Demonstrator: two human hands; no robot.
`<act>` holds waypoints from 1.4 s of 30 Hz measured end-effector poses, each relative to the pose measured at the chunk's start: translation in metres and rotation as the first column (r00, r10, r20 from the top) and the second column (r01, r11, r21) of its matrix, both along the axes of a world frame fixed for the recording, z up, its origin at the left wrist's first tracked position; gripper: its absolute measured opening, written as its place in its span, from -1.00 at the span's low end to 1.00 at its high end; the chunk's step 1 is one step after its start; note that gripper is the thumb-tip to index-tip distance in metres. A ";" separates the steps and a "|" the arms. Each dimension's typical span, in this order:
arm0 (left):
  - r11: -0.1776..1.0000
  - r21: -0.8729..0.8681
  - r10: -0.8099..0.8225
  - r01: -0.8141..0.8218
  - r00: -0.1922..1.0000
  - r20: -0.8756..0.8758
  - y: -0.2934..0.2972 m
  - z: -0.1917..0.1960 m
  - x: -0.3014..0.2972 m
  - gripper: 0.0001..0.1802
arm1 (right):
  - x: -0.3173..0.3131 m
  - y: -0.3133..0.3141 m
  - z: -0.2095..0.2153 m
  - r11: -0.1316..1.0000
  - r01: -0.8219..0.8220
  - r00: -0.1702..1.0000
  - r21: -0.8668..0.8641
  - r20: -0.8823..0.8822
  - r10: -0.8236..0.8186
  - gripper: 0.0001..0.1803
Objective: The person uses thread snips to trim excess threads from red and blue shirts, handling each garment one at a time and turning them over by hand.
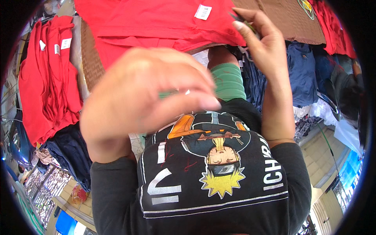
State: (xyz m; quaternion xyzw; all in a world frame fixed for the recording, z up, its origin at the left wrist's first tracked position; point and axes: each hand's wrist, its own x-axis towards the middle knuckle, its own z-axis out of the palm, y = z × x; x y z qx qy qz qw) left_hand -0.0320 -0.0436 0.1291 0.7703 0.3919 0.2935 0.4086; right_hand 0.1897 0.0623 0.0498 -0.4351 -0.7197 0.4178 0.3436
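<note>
A red garment (156, 25) with a white tag (203, 12) lies spread on the brown woven surface before me. At its right edge, my right hand (264, 41) is closed on small thread snips (238, 18), whose dark pointed tip shows between thumb and forefinger; the fingers hide most of the tool. My left hand (150, 88) is raised in front of my chest, close to the camera and blurred. Its fingers are curved, with the thumb apart from them and green cloth showing through the gap. I see nothing held in it.
Red garments with white tags (49, 78) hang in a pile at the left, above dark blue cloth (68, 152). More dark blue garments (300, 74) hang at the right. Yellow-green cord (306, 8) lies on the brown woven surface (291, 21) at the far right.
</note>
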 end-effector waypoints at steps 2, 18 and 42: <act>0.992 0.119 0.031 -0.037 0.998 0.052 -0.014 0.007 0.026 -0.75 | 0.004 0.006 0.003 1.000 -0.013 0.990 -0.005 -0.144 0.012 -0.66; 0.988 0.145 0.014 -0.059 0.957 0.291 -0.055 0.014 0.111 -0.84 | 0.007 -0.009 0.006 1.000 0.020 0.988 0.007 -0.154 -0.019 -0.63; 0.900 -0.413 0.065 -0.137 0.981 -0.184 -0.013 -0.029 -0.049 -0.74 | 0.000 -0.011 -0.016 0.981 -0.066 0.986 0.185 0.166 0.036 -0.66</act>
